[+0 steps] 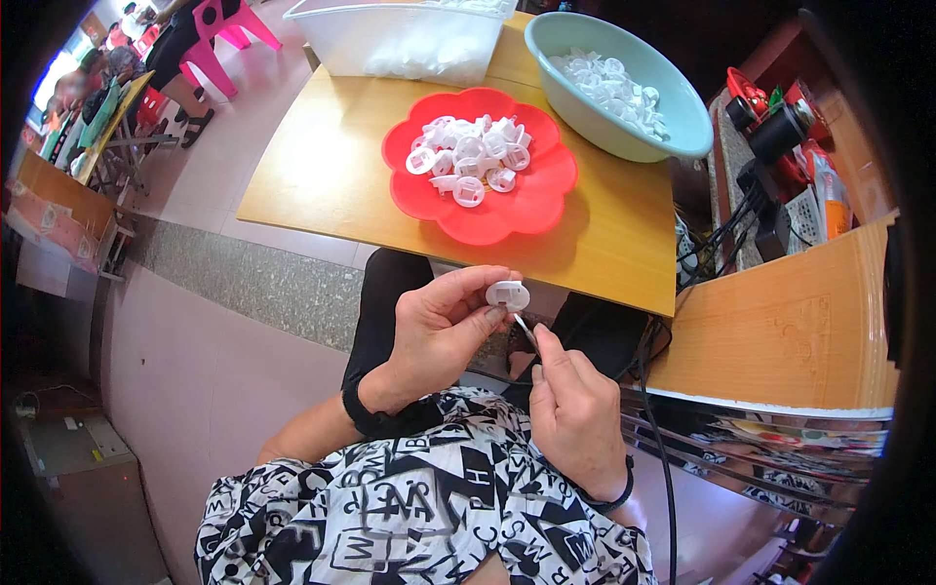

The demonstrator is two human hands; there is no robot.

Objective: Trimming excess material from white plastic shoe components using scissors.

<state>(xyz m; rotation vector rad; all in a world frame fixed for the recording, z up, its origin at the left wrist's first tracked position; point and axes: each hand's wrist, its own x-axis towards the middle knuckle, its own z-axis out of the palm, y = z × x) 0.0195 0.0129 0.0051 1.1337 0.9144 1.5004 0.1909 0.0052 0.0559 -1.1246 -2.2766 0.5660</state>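
Pinching a small white plastic cap (508,294) between fingertips, the left hand (444,331) holds it above the lap; the right hand (575,414) grips a thin pin (526,330) touching it; more caps fill a red plate (531,210) on the table (322,175).

The right hand (575,414) pinches a thin tool (526,331), but its lower end is buried in the fingers, and the tip where it meets the white cap (508,294) is too small to make out. The left hand (444,331) wraps that cap, hiding its underside, and whether the pieces in the bowl (682,117) match those on the red plate (531,210) is too fine to tell. The clear bin (341,44) is cut off at the top edge, its contents only a white blur, and the people (107,58) far left are tiny and dim.
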